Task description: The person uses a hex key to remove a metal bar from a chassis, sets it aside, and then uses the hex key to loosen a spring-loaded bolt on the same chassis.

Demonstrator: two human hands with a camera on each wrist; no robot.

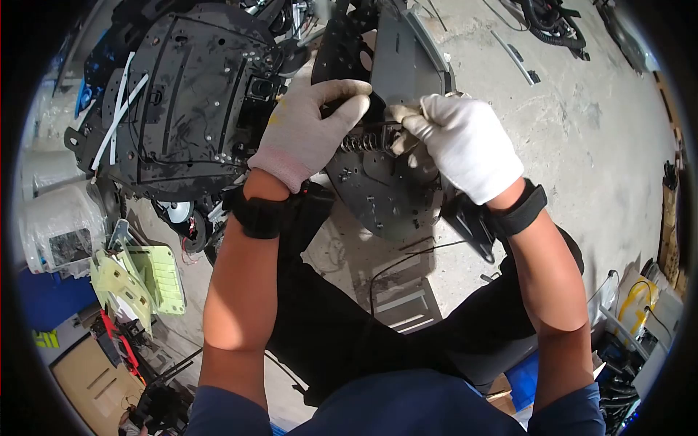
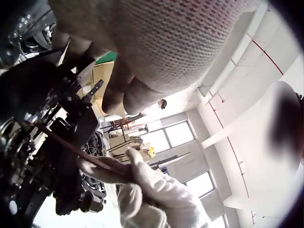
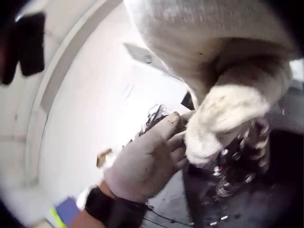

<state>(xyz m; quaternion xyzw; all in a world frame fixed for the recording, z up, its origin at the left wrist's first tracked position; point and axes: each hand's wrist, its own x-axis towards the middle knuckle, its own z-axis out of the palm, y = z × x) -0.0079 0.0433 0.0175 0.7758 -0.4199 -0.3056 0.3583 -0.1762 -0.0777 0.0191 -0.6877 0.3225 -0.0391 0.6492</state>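
Observation:
Both hands wear pale knit gloves over a dark assembly. My right hand pinches a thin dark cable between thumb and fingers, and the cable runs into the assembly in the left wrist view. Left of it, my left hand is held over the assembly with fingers extended and thumb apart; whether its fingertips touch a part is unclear. Below and between the hands lies a coil spring, above a rounded dark plate.
A large black panel with two white strips stands at the left. Pale green plastic parts lie lower left. A thin black cable crosses the floor between the legs. Black hoses lie at the upper right.

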